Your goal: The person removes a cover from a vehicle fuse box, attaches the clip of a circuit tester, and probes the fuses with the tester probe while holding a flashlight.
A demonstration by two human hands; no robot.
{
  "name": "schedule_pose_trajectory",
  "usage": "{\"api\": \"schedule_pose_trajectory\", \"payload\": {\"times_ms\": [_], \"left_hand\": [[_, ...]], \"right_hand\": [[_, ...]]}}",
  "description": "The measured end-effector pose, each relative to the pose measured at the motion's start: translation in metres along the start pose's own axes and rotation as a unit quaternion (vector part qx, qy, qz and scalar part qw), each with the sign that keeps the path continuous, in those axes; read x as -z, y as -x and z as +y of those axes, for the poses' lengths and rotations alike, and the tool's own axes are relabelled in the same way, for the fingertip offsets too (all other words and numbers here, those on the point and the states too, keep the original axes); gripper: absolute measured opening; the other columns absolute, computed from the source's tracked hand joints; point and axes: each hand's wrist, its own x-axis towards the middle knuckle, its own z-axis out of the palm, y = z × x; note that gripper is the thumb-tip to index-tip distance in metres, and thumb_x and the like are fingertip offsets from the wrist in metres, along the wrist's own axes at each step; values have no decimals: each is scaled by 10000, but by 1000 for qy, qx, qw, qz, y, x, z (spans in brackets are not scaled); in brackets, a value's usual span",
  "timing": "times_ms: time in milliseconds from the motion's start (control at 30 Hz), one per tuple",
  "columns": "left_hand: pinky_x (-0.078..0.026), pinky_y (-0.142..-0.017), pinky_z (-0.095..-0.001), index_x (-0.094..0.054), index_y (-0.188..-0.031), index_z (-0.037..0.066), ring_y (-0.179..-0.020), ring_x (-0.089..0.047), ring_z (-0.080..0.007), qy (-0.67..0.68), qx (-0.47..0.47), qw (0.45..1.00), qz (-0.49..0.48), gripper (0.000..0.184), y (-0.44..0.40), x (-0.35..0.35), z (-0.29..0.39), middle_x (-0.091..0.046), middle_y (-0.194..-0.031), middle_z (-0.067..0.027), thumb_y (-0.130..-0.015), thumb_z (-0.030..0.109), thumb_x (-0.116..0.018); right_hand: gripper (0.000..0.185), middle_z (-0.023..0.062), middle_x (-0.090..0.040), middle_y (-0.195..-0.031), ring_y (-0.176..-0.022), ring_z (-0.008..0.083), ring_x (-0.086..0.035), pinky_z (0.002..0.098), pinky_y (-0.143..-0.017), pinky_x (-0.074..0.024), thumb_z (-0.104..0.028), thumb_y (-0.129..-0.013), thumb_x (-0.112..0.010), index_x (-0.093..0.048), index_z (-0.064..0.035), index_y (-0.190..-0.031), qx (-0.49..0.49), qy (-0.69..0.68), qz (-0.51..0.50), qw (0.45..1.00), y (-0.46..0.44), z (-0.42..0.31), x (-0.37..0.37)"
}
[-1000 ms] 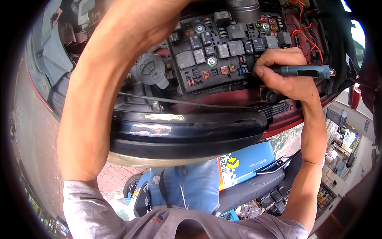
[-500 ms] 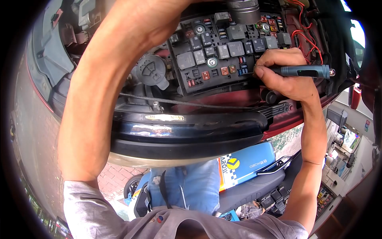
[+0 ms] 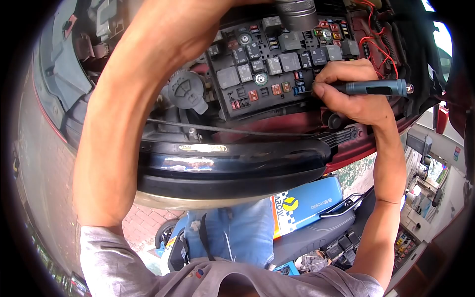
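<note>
My right hand [image 3: 352,103] pinches a grey-blue circuit test pen [image 3: 371,88] with a dark display window. The pen lies nearly level, its front end hidden by my fingers beside small blue fuses [image 3: 299,90] at the edge of the fuse box [image 3: 267,105]. Relays, coloured fuses and round bolts fill that box. My left hand [image 3: 217,7] is over the box's far left, fingers cut off by the top edge. Beside it, the dark ridged head of what looks like a flashlight [image 3: 297,17] hangs above the relays, apparently in that hand's grip.
A round grey reservoir cap [image 3: 187,93] sits left of the box. Red wires [image 3: 381,49] loop at the right. The glossy black front trim [image 3: 232,161] separates me from the engine bay. Behind me stands a blue scooter [image 3: 316,198].
The view has shifted slightly, so the fuse box appears a little lower and further left. Both hands stay at nearly the same places over it, the test pen still in my right hand.
</note>
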Motion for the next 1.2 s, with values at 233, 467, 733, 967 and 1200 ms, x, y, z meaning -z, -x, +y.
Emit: {"api": "schedule_pose_trajectory", "payload": {"times_ms": [233, 467, 733, 967, 1200], "left_hand": [[-514, -908, -350, -641, -995, 65, -906, -634, -163, -55, 30, 995, 77, 519, 2, -21, 8, -669, -960, -69, -958, 581, -681], [-512, -920, -357, -643, -990, 72, -919, -635, -162, 27, 33, 999, -20, 502, 0, 5, 5, -672, -955, -61, -961, 571, -680], [-507, -921, -359, -643, -992, 77, -922, -635, -157, 8, 37, 999, 8, 479, 0, -2, 4, -675, -959, -52, -979, 555, -667], [-509, -895, -334, -638, -982, 82, -903, -632, -140, -49, 25, 997, 57, 472, 4, -17, 5, -666, -945, -34, -981, 554, -666], [-512, -883, -332, -629, -982, 86, -892, -627, -136, -7, 19, 1000, 12, 455, 4, -12, 2, -659, -940, -30, -990, 540, -659]], "right_hand": [[92, 61, -690, -665, -542, 126, -661, 265, -512, -495, -86, -854, -742, -720, 0, -833, -18, -10, 2, 1000, 1, -1, 0], [87, 62, -691, -663, -535, 128, -655, 268, -517, -498, -83, -848, -747, -723, 0, -836, 3, 2, 5, 1000, 1, 1, -1], [138, 75, -693, -692, -578, 137, -651, 281, -549, -497, -126, -866, -743, -728, 10, -846, -13, -12, 29, 999, 3, 3, 4], [164, 84, -678, -696, -601, 141, -643, 298, -577, -498, -146, -871, -742, -717, 15, -848, -14, 12, 33, 999, 4, 6, 6], [154, 86, -684, -700, -580, 156, -645, 298, -559, -490, -144, -872, -746, -708, -1, -831, 20, 32, 28, 999, 2, 8, 4]]}}
